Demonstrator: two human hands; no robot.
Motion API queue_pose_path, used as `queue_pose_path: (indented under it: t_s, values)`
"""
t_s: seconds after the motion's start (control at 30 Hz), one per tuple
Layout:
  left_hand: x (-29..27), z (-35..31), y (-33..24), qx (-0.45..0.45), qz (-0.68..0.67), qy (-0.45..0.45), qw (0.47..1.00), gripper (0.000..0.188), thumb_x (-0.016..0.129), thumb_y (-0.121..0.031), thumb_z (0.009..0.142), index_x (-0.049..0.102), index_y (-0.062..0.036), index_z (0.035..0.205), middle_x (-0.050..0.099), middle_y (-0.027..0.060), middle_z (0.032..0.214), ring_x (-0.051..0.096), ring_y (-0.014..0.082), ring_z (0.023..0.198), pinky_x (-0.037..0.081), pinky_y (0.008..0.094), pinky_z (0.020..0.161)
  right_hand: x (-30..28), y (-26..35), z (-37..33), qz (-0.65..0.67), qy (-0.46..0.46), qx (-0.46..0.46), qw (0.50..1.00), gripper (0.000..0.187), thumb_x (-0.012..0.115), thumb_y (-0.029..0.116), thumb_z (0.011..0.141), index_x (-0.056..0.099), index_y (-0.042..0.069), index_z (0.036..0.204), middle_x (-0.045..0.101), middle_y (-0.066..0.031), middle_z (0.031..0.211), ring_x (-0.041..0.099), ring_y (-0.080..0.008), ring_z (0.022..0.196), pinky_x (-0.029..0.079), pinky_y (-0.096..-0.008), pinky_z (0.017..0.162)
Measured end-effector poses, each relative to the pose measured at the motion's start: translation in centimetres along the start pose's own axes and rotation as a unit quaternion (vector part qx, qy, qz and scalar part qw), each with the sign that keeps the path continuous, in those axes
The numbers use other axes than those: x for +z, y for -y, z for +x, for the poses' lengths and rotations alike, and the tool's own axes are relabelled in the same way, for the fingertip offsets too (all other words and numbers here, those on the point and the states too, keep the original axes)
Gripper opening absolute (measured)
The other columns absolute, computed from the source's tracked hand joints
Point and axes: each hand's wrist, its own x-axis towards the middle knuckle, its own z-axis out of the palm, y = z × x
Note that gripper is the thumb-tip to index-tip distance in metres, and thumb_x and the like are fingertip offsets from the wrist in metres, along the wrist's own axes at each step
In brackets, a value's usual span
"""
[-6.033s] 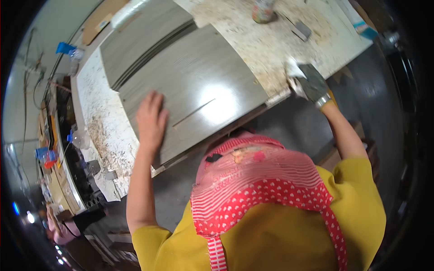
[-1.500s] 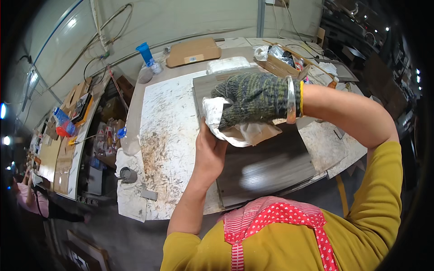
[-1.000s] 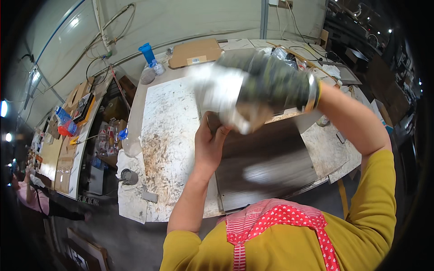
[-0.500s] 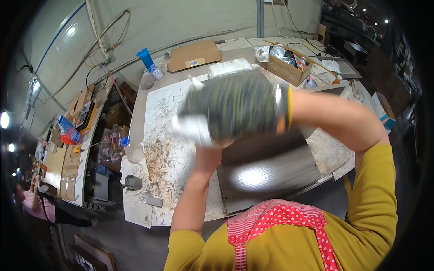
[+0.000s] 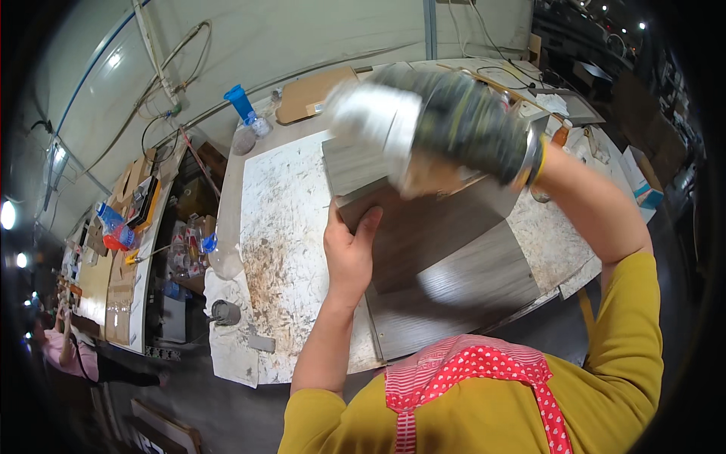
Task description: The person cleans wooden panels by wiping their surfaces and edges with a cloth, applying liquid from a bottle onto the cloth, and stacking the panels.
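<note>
My bare left hand (image 5: pixel 349 250) grips the near-left corner of a grey wood-grain panel (image 5: pixel 420 238), its thumb flat on the near face. That panel is raised and tilted over another grey wood-grain board (image 5: pixel 423 318) lying flat at the table's front. Above the panel's far side is my right hand (image 5: pixel 461 121) in a dark green-and-black knit glove with a yellow cuff edge. White material (image 5: pixel 378 121) covers or sits at its finger end; blur hides whether it is a cloth or part of the glove. Its fingers are smeared by motion.
The worktable's white covering (image 5: pixel 283 189) is stained brown. A grey cup (image 5: pixel 224 312) and a small grey block (image 5: pixel 262 343) are at the left front. Behind stand a blue cup (image 5: pixel 239 98) and flat cardboard (image 5: pixel 314 94). A person in pink (image 5: pixel 64 352) is at far left.
My right hand has moved away from my left hand, up and to the right. The tilted panel's corner and my left hand's grip on it now show.
</note>
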Motion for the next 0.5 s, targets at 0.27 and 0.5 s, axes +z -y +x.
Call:
queue_pose_path:
  t_s: [0.27, 0.5]
  values:
    - [-0.7, -0.2, 1.0, -0.043, -0.08, 0.035, 0.995, 0.032, 0.062, -0.014, 0.086, 0.047, 0.0005, 0.11, 0.058, 0.004, 0.095, 0.052, 0.0107, 0.087, 0.042, 0.0234, 0.08, 4.7, -2.7, -5.5, -0.163, -0.118, -0.104, 0.974, 0.038, 0.062, 0.02, 0.073, 0.056, 0.011, 0.11, 0.057, -0.0119, 0.107, 0.057, -0.0287, 0.095, 0.045, -0.0376, 0.085]
    - [-0.3, 0.7, 0.9, -0.037, -0.059, 0.063, 0.996, 0.029, 0.063, -0.016, 0.085, 0.049, -0.0018, 0.106, 0.056, 0.0028, 0.094, 0.05, 0.0081, 0.084, 0.041, 0.0221, 0.076, -3.0, -14.3, -15.3, -0.158, -0.086, 0.156, 0.971, 0.026, 0.059, 0.02, 0.079, 0.06, 0.006, 0.101, 0.061, -0.0125, 0.09, 0.057, -0.0286, 0.086, 0.045, -0.0364, 0.08]
